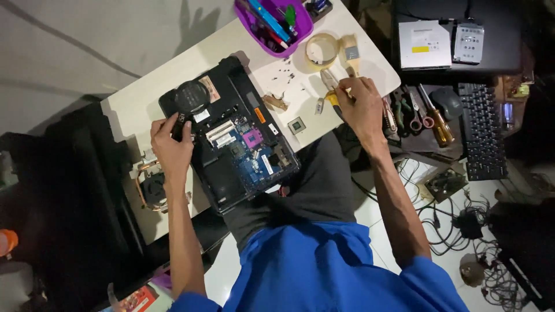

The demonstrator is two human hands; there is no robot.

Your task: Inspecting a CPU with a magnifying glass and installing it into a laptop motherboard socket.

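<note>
An opened black laptop base (228, 167) lies on a small white table (130, 104), its blue circuit board (254, 153) exposed. My left hand (170, 147) rests on the laptop's left edge and pinches a small dark part (180, 124). My right hand (359, 107) is at the table's right side, closed around a yellow-handled tool (332, 95). A small square chip (296, 125) lies on the table between laptop and right hand. Tiny screws (287, 75) are scattered behind it.
A purple tray of pens and tools (300, 26), a tape roll (321, 49) and a paintbrush (350, 55) stand at the table's far end. A cooling fan with copper pipe (151, 185) lies left. Pliers, scissors, a screwdriver (439, 124), a keyboard (483, 130) and cables (457, 222) lie right.
</note>
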